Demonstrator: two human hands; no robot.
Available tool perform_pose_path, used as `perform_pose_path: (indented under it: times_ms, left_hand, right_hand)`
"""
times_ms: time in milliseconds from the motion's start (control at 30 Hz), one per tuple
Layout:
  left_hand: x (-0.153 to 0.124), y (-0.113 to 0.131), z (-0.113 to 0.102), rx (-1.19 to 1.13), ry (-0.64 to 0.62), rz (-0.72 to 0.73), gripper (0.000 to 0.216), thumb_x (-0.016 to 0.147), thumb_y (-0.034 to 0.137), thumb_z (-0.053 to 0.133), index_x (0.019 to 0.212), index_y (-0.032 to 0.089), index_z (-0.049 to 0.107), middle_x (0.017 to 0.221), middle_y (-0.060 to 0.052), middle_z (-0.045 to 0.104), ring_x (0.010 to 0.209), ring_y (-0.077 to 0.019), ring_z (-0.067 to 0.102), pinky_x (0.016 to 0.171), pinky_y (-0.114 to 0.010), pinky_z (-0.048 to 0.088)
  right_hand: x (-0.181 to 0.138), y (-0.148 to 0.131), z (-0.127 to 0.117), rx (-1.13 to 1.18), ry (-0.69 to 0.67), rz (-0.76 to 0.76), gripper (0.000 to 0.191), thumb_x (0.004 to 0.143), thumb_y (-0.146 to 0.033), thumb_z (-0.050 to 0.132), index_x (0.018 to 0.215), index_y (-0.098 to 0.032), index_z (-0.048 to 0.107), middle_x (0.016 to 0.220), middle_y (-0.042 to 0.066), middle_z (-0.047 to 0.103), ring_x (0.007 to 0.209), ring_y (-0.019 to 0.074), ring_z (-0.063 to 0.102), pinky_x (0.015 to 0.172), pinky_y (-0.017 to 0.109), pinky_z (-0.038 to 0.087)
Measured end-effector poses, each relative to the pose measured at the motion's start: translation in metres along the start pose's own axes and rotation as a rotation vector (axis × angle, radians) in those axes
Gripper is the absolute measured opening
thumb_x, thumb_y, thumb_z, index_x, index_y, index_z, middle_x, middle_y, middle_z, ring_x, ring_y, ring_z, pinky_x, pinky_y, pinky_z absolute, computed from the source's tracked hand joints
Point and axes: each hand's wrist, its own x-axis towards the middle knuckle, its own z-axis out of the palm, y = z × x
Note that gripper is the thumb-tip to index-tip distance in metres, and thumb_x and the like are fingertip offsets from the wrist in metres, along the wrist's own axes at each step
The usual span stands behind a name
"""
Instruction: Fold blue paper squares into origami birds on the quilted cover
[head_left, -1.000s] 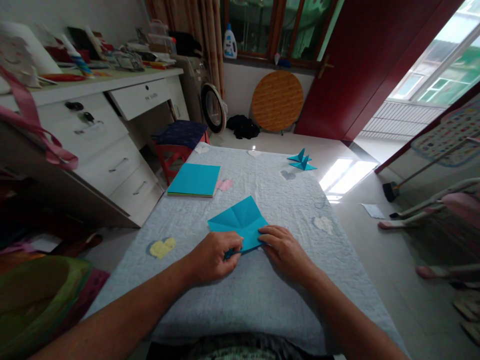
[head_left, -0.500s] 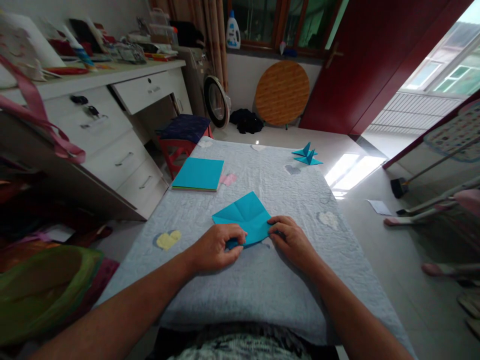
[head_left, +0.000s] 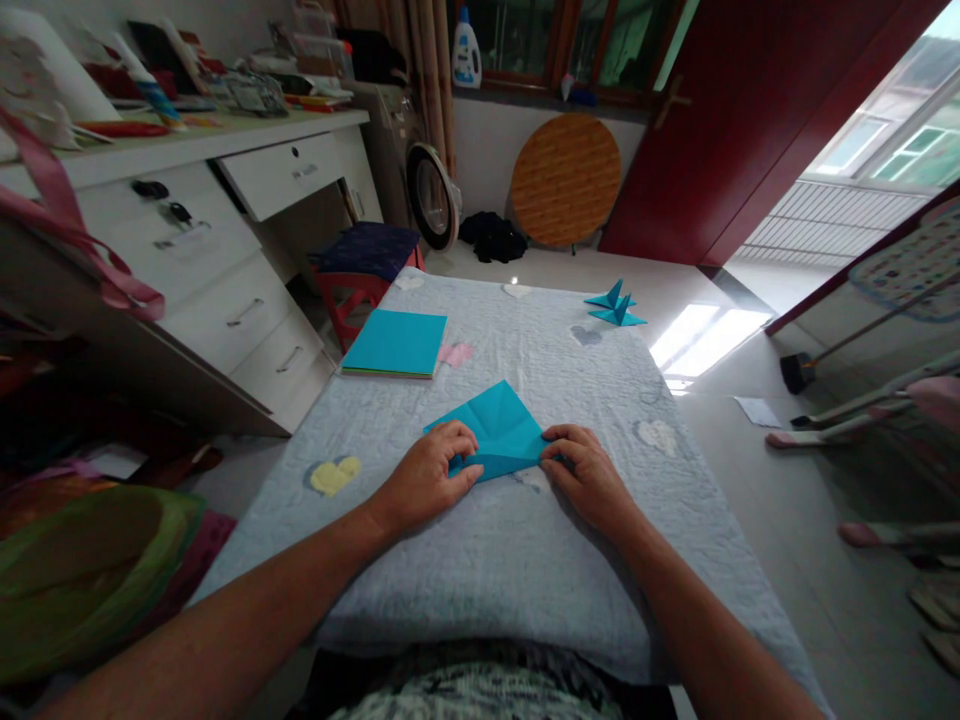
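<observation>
A creased sheet of blue origami paper (head_left: 504, 425) lies on the cloth-covered table in front of me, its near edge turned up in a narrow fold. My left hand (head_left: 439, 465) pinches the left end of that fold between thumb and curled fingers. At the right corner, my right hand (head_left: 581, 460) has the paper between thumb and fingertips. Part of the fold is hidden behind the left fingers. Beyond the sheet, to the left, rests a stack of square paper (head_left: 396, 342) with blue on top. Two folded blue paper figures (head_left: 616, 308) stand at the far right corner.
The table's quilted cloth (head_left: 480, 580) carries heart and cloud patches. A red stool (head_left: 360, 275) with a dark cushion stands past the far left corner, near white drawers (head_left: 247, 310). On the left floor sits a green mesh basket (head_left: 97, 570); pink-footed rack legs (head_left: 840, 420) are at right.
The near edge of the blue paper now shows a raised, folded strip. My left hand has shifted slightly up and left; my right hand keeps its hold on the corner.
</observation>
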Motion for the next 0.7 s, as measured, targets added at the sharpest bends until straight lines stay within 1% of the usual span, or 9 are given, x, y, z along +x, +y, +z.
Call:
perform_pose_path:
  times_ms: [133, 267, 433, 567, 700]
  left_hand:
    - [0.001, -0.007, 0.004, 0.116, 0.057, -0.050, 0.009, 0.081, 0.025, 0.064, 0.077, 0.017, 0.064, 0.094, -0.005, 0.060, 0.092, -0.0213, 0.058, 0.086, -0.038, 0.049]
    - [0.001, -0.013, 0.007, 0.239, 0.107, -0.061, 0.013, 0.080, 0.026, 0.066, 0.071, 0.018, 0.063, 0.092, -0.005, 0.060, 0.092, -0.0229, 0.055, 0.088, -0.041, 0.048]
    - [0.001, -0.015, 0.010, 0.324, 0.122, -0.078, 0.017, 0.079, 0.027, 0.068, 0.066, 0.018, 0.062, 0.090, -0.005, 0.059, 0.090, -0.0239, 0.051, 0.086, -0.043, 0.046]
    - [0.002, -0.016, 0.010, 0.360, 0.127, -0.102, 0.017, 0.081, 0.027, 0.067, 0.067, 0.018, 0.063, 0.089, -0.007, 0.058, 0.090, -0.0259, 0.051, 0.085, -0.045, 0.045]
    - [0.002, -0.016, 0.010, 0.400, 0.124, -0.134, 0.017, 0.084, 0.029, 0.065, 0.070, 0.018, 0.065, 0.090, -0.007, 0.058, 0.090, -0.0256, 0.050, 0.085, -0.045, 0.045]
  right_hand:
    - [0.001, 0.002, 0.001, -0.022, 0.025, 0.060, 0.011, 0.084, -0.018, 0.061, 0.079, -0.022, 0.069, 0.108, 0.008, 0.065, 0.108, 0.0271, 0.054, 0.097, 0.049, 0.042]
    - [0.001, 0.003, 0.003, -0.054, 0.059, 0.104, 0.010, 0.084, -0.020, 0.061, 0.079, -0.022, 0.069, 0.108, 0.008, 0.063, 0.108, 0.0276, 0.052, 0.097, 0.050, 0.041]
    - [0.001, 0.002, 0.004, -0.099, 0.092, 0.124, 0.008, 0.083, -0.021, 0.062, 0.076, -0.022, 0.066, 0.105, 0.008, 0.062, 0.105, 0.0284, 0.052, 0.094, 0.049, 0.041]
    - [0.002, 0.001, 0.005, -0.118, 0.103, 0.135, 0.009, 0.081, -0.020, 0.064, 0.073, -0.022, 0.064, 0.104, 0.009, 0.062, 0.105, 0.0296, 0.052, 0.093, 0.050, 0.040]
    - [0.003, 0.000, 0.005, -0.129, 0.096, 0.139, 0.010, 0.080, -0.018, 0.063, 0.071, -0.022, 0.064, 0.104, 0.009, 0.062, 0.104, 0.0296, 0.052, 0.093, 0.050, 0.040]
